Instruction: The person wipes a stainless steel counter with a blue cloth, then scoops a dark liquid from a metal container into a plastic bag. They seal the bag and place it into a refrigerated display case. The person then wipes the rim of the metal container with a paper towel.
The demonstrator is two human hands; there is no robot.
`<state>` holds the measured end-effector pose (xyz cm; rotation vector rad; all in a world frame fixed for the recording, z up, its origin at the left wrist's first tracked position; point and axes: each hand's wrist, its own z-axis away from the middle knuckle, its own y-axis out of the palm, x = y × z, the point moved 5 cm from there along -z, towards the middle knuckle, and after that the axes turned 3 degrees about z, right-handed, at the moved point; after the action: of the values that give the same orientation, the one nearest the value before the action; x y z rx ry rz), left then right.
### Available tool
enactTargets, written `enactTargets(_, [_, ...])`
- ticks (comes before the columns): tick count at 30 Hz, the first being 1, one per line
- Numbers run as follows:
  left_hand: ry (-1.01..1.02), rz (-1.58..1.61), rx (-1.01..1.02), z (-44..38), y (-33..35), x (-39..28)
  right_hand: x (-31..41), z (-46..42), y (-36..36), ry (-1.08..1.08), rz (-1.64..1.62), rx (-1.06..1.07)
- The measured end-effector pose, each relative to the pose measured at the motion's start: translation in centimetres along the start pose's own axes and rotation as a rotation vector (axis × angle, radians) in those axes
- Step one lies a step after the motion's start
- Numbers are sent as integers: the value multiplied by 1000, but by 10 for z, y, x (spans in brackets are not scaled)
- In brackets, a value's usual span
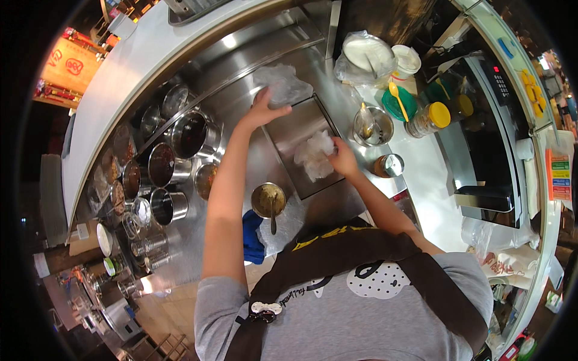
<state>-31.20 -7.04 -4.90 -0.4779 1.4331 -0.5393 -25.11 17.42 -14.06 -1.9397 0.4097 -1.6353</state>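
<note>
My left hand (265,110) is spread, its thumb apart from the fingers, at the near side of a crumpled clear plastic bag (289,83) on the steel counter. Whether the fingertips touch the bag cannot be told. My right hand (344,158) grips the right edge of a second wad of crumpled clear plastic (315,155). Beneath that wad is a rectangular steel lid (298,122) set into the counter. Closer to my body stands a small metal bowl (262,201) of pale, chunky food, with a spoon (273,219) resting in it.
Metal pots of dark sauce (161,164) crowd the left side. On the right are a metal bowl (386,133), a glass jar (388,165), a yellow-lidded jar (429,119), a green lid (393,108) and a microwave oven (485,144). A blue cloth (253,239) hangs at the front edge.
</note>
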Motion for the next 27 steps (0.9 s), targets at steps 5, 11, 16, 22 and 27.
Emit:
enactTargets(5, [-214, -425, -113, 24, 7, 22, -37, 0, 17, 298, -427, 111])
enactTargets(11, [-286, -463, -287, 90, 41, 13, -2, 1, 9, 552, -886, 223])
enactTargets(16, [-196, -3, 120, 108, 106, 3, 16, -2, 21, 509, -1363, 333])
enactTargets(22, [-153, 208, -62, 109, 94, 44, 20, -15, 2, 467, -1206, 271])
enactTargets(27, [-106, 8, -336, 107, 82, 72, 14, -19, -6, 390, -844, 302])
